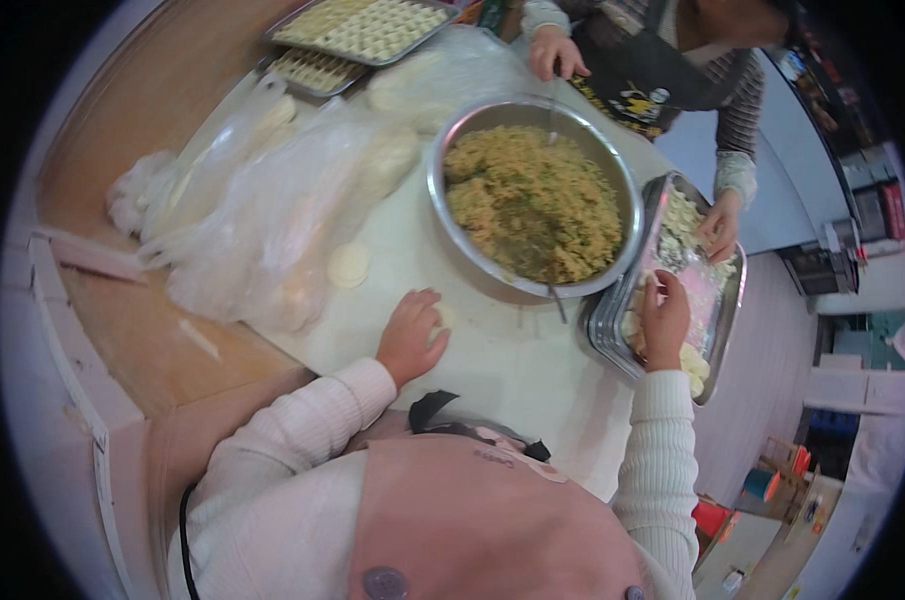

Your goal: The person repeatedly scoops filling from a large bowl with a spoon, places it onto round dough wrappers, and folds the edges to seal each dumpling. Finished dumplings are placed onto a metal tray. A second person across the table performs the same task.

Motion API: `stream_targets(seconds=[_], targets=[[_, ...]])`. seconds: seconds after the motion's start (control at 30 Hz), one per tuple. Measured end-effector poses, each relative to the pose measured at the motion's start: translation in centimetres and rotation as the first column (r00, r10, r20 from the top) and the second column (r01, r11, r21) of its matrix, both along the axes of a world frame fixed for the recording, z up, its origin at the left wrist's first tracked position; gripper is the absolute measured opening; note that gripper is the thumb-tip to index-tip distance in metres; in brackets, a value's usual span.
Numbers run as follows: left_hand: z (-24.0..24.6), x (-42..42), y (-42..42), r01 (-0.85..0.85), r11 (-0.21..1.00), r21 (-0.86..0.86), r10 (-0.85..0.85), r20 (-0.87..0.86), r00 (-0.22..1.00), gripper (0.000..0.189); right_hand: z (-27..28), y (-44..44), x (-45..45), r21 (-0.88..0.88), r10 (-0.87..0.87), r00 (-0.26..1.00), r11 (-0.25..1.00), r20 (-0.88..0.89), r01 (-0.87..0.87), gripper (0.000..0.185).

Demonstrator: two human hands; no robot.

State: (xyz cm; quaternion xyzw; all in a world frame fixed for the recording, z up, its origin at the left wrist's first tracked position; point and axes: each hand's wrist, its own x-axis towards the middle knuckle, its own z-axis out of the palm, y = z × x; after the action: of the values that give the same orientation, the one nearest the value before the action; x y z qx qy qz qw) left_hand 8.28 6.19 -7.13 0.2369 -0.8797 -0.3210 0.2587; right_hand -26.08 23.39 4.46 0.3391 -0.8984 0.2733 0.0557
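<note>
My left hand [413, 336] rests low over the white tabletop, its fingers curled around a round dough wrapper [446, 316]. A short stack of round wrappers [348, 265] lies beyond it, beside the plastic bags. My right hand [664, 324] is over the near left part of a metal tray [731, 315] on the right. Its thumb and fingers pinch a small pale dumpling [650, 278], partly hidden by the fingers. More filled dumplings [694, 367] lie in that tray. Between the hands and farther off stands a large steel bowl [439, 214] of chopped filling [531, 195], a utensil handle [558, 304] over its near rim.
Clear plastic bags [257, 217] of wrappers cover the table's left side. Trays of dumplings [366, 30] are stacked at the far left. Across the table, a co-worker's one hand [556, 54] is beyond the bowl, the other [720, 225] over the right tray.
</note>
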Motion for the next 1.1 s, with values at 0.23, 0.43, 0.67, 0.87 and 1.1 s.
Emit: stream_targets(seconds=[0.23,0.43,0.67,0.87,1.1], targets=[[0.2,1.2,0.2,-0.129,0.877,0.463,0.235,-0.180,0.955,0.012,3.1,-2.2,7.9,0.072,0.555,0.831,0.830,-0.032,-0.552,0.033],[0.7,2.5,-1.9,-0.274,0.501,0.821,0.490,-0.008,0.872,0.019,1.8,-5.4,10.5,0.092,0.684,0.729,0.728,-0.029,-0.680,0.025],[4.9,-0.2,-2.0,0.449,-0.189,0.873,0.533,-0.293,0.794,0.032,1.9,-6.1,8.7,-0.032,0.577,0.816,0.815,-0.046,-0.578,0.013],[4.8,-2.0,-2.3,0.444,-0.192,0.875,0.423,-0.334,0.842,0.032,4.5,-5.0,7.6,-0.112,0.521,0.853,0.850,0.031,-0.515,0.013],[5.5,-1.6,-2.2,0.251,-0.043,0.967,0.484,-0.199,0.852,0.031,3.7,-5.4,9.8,-0.038,0.564,0.826,0.825,0.009,-0.563,0.014]])
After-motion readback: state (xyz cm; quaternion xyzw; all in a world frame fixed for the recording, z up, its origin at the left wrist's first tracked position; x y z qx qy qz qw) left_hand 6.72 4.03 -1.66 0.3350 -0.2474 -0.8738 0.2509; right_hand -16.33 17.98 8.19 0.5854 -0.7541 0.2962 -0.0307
